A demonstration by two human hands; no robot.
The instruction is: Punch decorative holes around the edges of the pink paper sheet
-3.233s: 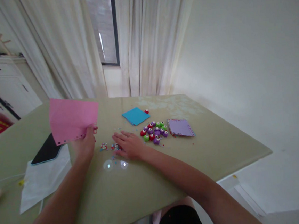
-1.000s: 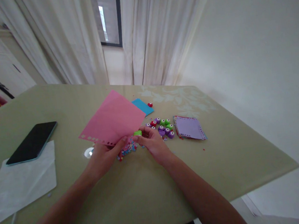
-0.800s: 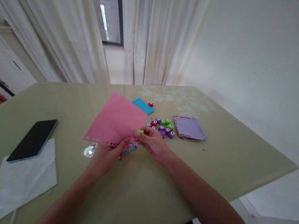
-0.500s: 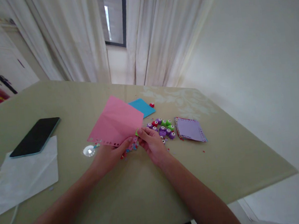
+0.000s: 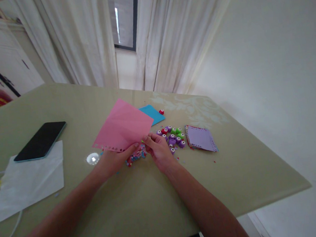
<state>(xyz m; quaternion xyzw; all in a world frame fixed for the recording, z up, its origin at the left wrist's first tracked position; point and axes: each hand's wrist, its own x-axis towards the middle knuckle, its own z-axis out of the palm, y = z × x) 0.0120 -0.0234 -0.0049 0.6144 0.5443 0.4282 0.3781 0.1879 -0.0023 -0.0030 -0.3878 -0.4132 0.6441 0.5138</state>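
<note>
My left hand [image 5: 113,161] pinches the lower edge of a pink sheet of paper [image 5: 124,125], thumb on top and fingers underneath. Small shaped holes run along that edge. My right hand [image 5: 158,149] is closed at the sheet's right lower edge around a small green craft punch, mostly hidden by the fingers. Below the sheet lies a pile of colourful paper bits [image 5: 136,156]. Just right of my right hand sits a group of small purple, green and red punches [image 5: 172,139] with eye-like tops.
A stack of punched sheets with a purple one on top [image 5: 201,138] lies to the right. Behind the pink paper are a blue sheet [image 5: 152,113] and a red punch [image 5: 161,112]. At left, a phone [image 5: 41,141] rests on white paper [image 5: 36,180], near a cable [image 5: 10,234].
The camera view has shifted slightly. The pink sheet is raised a little, uncovering more paper bits, and less of the green punch shows between my right fingers.
</note>
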